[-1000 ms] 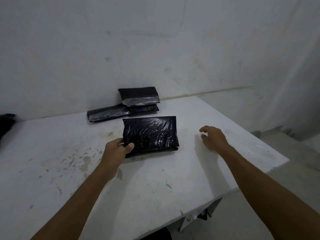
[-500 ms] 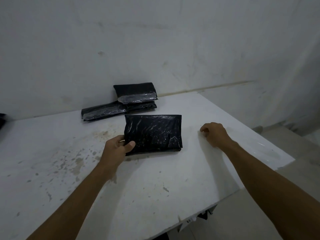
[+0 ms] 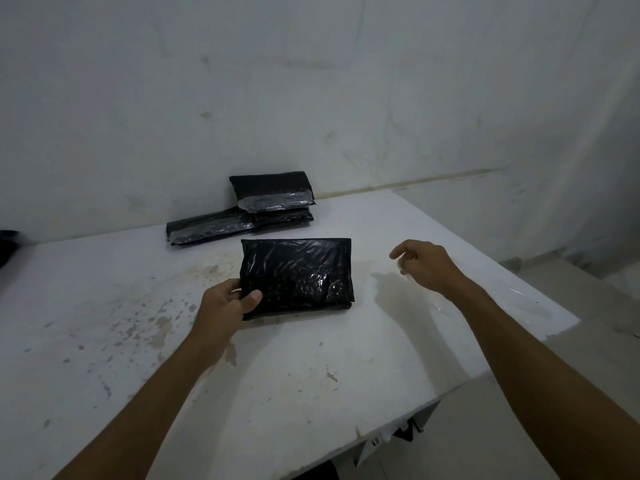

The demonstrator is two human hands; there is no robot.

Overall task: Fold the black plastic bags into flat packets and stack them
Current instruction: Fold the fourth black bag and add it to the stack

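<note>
At 9 o'clock, at the frame's edge, a dark object (image 3: 8,242) sits on the counter (image 3: 104,306); too cropped to identify. At 11 o'clock the stack (image 3: 249,211) of finished packets lies against the wall (image 3: 311,81), probably parked there to keep the working area free. It looks like two or three packets, the top one skewed to the right; the exact count is unclear in this dim light.

Left hand (image 3: 225,303) grasps the packet (image 3: 298,275) by its near-left corner, thumb on top, fingers tucked under the edge. The packet lies flat on the counter, dead centre, just in front of the stack. A corner grip suits lifting it without undoing the folds.

Right hand (image 3: 424,266) at 3 o'clock hovers above the counter, fingers loosely curled, holding nothing, clear of the packet.

Judgement: folding looks done; next is moving the packet onto the stack.
</note>
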